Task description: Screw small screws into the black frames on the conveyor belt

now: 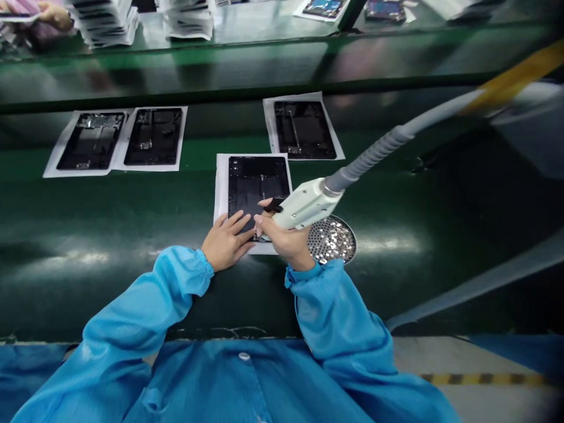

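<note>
A black tablet housing (251,185) lies on a white sheet (222,182) straight in front of me. My left hand (227,241) rests flat on its lower left corner, fingers stretched out. My right hand (288,238) is wrapped round a pale green hand tool (308,202), whose grey ribbed hose (379,150) runs up to the right. The tool's tip is hidden by my fingers, over the lower right of the housing. Just right of my right wrist sits a round perforated dish (315,241) with many small shiny metal pieces (335,241).
Two more black housings (92,141) (153,136) lie on white sheets at the back left, another housing (306,130) behind mine. Stacks of sheets (106,20) stand on the far shelf (255,26). A co-worker's hand (55,16) shows at the top left. A grey tube (476,279) crosses at right.
</note>
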Tool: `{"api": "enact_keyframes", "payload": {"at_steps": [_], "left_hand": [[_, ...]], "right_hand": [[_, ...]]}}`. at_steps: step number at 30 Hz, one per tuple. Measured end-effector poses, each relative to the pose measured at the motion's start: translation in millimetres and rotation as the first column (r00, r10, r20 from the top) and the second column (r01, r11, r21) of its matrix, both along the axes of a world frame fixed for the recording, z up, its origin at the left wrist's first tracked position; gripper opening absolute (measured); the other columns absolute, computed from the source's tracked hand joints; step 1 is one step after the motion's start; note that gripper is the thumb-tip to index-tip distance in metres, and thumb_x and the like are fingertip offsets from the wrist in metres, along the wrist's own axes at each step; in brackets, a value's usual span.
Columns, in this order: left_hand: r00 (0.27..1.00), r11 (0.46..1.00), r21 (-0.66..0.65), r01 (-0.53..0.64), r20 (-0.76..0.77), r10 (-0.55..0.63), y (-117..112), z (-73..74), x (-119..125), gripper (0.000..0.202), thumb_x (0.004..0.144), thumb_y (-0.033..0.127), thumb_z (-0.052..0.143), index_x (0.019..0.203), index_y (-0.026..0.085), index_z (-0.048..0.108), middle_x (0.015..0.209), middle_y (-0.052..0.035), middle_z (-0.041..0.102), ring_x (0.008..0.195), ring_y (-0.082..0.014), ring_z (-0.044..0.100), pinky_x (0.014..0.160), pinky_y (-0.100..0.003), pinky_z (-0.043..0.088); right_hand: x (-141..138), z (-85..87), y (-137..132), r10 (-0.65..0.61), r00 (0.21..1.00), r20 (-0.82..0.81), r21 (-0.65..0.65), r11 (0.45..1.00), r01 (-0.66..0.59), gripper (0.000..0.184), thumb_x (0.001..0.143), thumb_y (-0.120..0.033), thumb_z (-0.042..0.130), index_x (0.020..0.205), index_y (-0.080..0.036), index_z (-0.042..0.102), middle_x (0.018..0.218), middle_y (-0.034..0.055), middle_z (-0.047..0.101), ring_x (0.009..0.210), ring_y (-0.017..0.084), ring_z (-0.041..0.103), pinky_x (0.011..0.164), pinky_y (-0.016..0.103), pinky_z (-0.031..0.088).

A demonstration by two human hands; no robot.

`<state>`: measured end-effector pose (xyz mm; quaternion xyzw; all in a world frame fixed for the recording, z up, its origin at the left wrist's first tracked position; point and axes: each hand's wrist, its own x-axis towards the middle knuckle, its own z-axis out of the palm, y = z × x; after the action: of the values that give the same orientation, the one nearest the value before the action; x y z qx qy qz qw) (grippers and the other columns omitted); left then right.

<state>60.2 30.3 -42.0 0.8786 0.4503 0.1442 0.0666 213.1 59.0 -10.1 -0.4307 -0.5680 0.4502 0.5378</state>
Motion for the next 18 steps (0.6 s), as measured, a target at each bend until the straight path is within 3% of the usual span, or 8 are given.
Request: {"api": "enact_keyframes", "payload": {"at_steps": [3, 6, 9, 13, 15, 18], "left_hand": [[0.999, 0.999, -0.035, 0.041, 0.028, -0.04, 4, 1.4, -3, 0.034, 0.093, 0.036, 0.052, 0.119, 0.018, 0.066, 0.137, -0.0142, 0.055, 0.134, -0.035, 0.042, 0.105, -0.056, 0.038], [0.99, 0.996, -0.056, 0.067, 0.126, -0.059, 13, 8.5, -13, 0.032, 0.09, 0.032, 0.056, 0.117, 0.017, 0.066, 0.134, -0.0126, 0.058, 0.13, -0.0294, 0.048, 0.105, -0.048, 0.042], [0.96, 0.986, -0.093, -0.141, 0.229, 0.159, 24, 19.3, -30, 0.026, 0.09, 0.026, 0.053, 0.108, 0.016, 0.07, 0.117, -0.0101, 0.068, 0.111, -0.0228, 0.063, 0.096, -0.037, 0.05], [0.82, 0.85, -0.25, -0.463, 0.244, 0.518, 35, 30.1, -52, 0.02, 0.086, 0.027, 0.057, 0.09, 0.016, 0.073, 0.078, -0.0048, 0.073, 0.074, -0.0187, 0.069, 0.076, -0.03, 0.053], [0.755, 0.777, -0.355, -0.519, 0.236, 0.612, 38, 32.5, -57, 0.022, 0.086, 0.033, 0.058, 0.081, 0.016, 0.072, 0.064, -0.0024, 0.069, 0.063, -0.0169, 0.066, 0.07, -0.028, 0.052], [0.728, 0.698, -0.439, -0.565, 0.133, 0.673, 39, 33.9, -51, 0.037, 0.079, 0.052, 0.063, 0.066, 0.018, 0.069, 0.057, -0.0025, 0.064, 0.059, -0.0179, 0.063, 0.064, -0.029, 0.049]], "right_hand": [[2, 0.2, -3, 0.015, 1.0, 0.009, 0.008, 1.0, -0.016, 0.023, 0.075, -0.028, 0.066, 0.094, -0.02, 0.058, 0.055, -0.0057, 0.058, 0.049, 0.013, 0.057, 0.057, 0.032, 0.055], [1, 1.9, -6, 0.039, 0.999, 0.033, 0.021, 0.999, -0.039, 0.021, 0.074, -0.028, 0.066, 0.091, -0.021, 0.056, 0.053, -0.0063, 0.057, 0.048, 0.013, 0.057, 0.054, 0.031, 0.054], [-1, 2.6, -7, 0.063, 0.997, 0.041, 0.013, 0.998, -0.063, 0.021, 0.074, -0.029, 0.066, 0.091, -0.022, 0.055, 0.053, -0.0072, 0.055, 0.047, 0.013, 0.056, 0.051, 0.03, 0.052], [-2, 4.9, -5, 0.009, 1.0, -0.011, 0.051, 0.999, -0.008, 0.022, 0.073, -0.026, 0.066, 0.092, -0.021, 0.057, 0.052, -0.0075, 0.055, 0.045, 0.012, 0.055, 0.049, 0.03, 0.052], [2, 8.5, -2, -0.052, 0.998, -0.026, 0.079, 0.995, 0.054, 0.02, 0.074, -0.026, 0.066, 0.092, -0.021, 0.057, 0.052, -0.0071, 0.055, 0.045, 0.013, 0.055, 0.049, 0.03, 0.051], [13, 14.6, 3, -0.159, 0.987, -0.018, 0.107, 0.981, 0.16, 0.017, 0.074, -0.027, 0.066, 0.089, -0.02, 0.058, 0.05, -0.0068, 0.053, 0.045, 0.013, 0.056, 0.05, 0.031, 0.052]]}}
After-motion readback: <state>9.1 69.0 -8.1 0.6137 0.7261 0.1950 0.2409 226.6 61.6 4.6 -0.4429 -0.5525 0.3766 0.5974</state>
